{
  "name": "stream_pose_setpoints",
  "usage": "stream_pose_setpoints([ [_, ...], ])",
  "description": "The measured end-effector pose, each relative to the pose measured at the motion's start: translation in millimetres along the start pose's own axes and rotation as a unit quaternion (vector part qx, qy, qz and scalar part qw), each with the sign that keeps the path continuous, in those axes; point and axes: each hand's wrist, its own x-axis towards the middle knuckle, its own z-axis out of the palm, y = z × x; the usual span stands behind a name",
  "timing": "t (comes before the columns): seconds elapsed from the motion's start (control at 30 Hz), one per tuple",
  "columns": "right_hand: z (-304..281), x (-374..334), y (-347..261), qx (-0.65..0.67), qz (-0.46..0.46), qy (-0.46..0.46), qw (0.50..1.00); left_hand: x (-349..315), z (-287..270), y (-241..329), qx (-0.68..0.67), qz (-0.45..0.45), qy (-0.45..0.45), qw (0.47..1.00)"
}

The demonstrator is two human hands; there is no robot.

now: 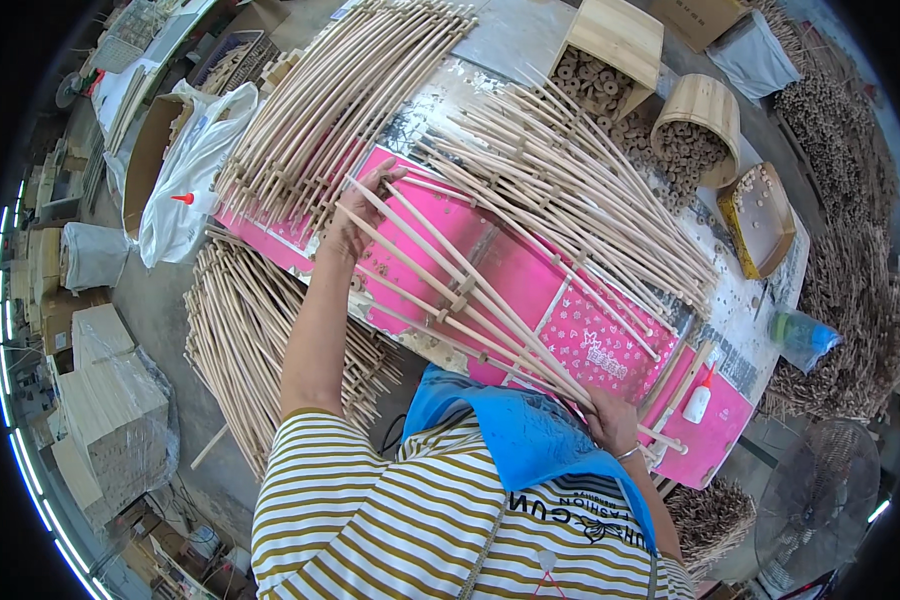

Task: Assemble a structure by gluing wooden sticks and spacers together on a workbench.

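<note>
Several long wooden rods [475, 290] stretch between my two hands over a pink sheet [515, 265] on the table. Small wooden rings sit partway along some of these rods. At their far-left ends my left hand [358, 215] is closed, its fingers partly hidden behind the wood. My right hand [613, 422] grips the opposite ends by the table's near edge. Just right of that hand lies a white glue bottle [697, 403] with a red tip. Beyond the held rods, a pile of rods with rings [570, 180] spreads across the table.
Another stack of rods [340, 100] fills the table's far left; more rods [260, 340] lie below its left edge. Two wooden buckets [705, 110] [625, 30] spill wooden rings at the far right. A yellow-edged box [760, 220] holds small pieces. A fan [818, 500] stands lower right.
</note>
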Motion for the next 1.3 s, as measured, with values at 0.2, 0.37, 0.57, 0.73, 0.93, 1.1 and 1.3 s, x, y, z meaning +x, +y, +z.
stream_pose_setpoints([
  [0.2,8.6,4.4,-4.3,0.025,0.017,-0.033,0.999,9.2,18.9,-13.3,-0.03,-0.041,0.158,0.986],
  [0.37,16.7,35.6,-24.3,0.07,0.041,-0.008,0.997,-27.2,85.0,-58.6,-0.058,-0.156,-0.025,0.986],
  [0.57,23.9,54.9,-23.9,0.101,0.044,0.107,0.988,-56.7,145.2,-39.1,0.185,-0.16,0.004,0.97],
  [0.73,20.1,34.2,-3.8,0.094,0.072,0.111,0.987,-35.2,54.6,23.0,0.29,0.147,0.192,0.926],
  [0.93,34.7,29.5,4.7,0.169,0.135,0.115,0.97,1.3,-118.9,-68.7,0.428,0.13,0.313,0.838],
  [1.1,38.0,25.6,4.6,0.215,0.158,0.148,0.952,25.7,-95.9,-101.3,0.644,0.079,0.285,0.705],
  [1.3,25.8,25.1,10.4,0.188,0.2,0.128,0.953,39.7,-78.2,-103.6,0.691,0.049,0.238,0.681],
])
